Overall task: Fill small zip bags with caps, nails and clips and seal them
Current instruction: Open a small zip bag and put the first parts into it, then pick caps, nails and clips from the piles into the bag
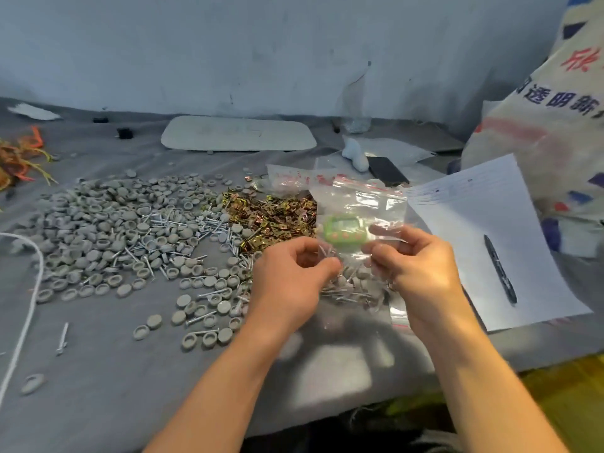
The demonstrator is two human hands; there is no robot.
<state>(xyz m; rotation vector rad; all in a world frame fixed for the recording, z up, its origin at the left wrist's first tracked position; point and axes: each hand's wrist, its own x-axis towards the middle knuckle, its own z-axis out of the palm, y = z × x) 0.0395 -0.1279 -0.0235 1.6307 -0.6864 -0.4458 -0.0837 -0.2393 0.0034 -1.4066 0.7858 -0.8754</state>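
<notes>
Both my hands hold a small clear zip bag (351,256) above the grey table. My left hand (291,276) pinches its left edge and my right hand (415,266) pinches its right edge. Behind it lies a stack of empty zip bags (359,197) with red seal strips, and a small green device (343,232) shows through the plastic. A filled bag with nails and caps (356,289) lies under my hands. Grey caps (108,230) cover the left of the table, silver nails (183,230) lie among them, and brass clips (274,217) are heaped in the middle.
White paper sheets (483,230) with a black pen (500,269) lie at right. A printed sack (549,125) stands behind them. A white tray (238,134) sits at the wall, a white cord (29,289) runs at left, and coloured bands (19,158) lie far left.
</notes>
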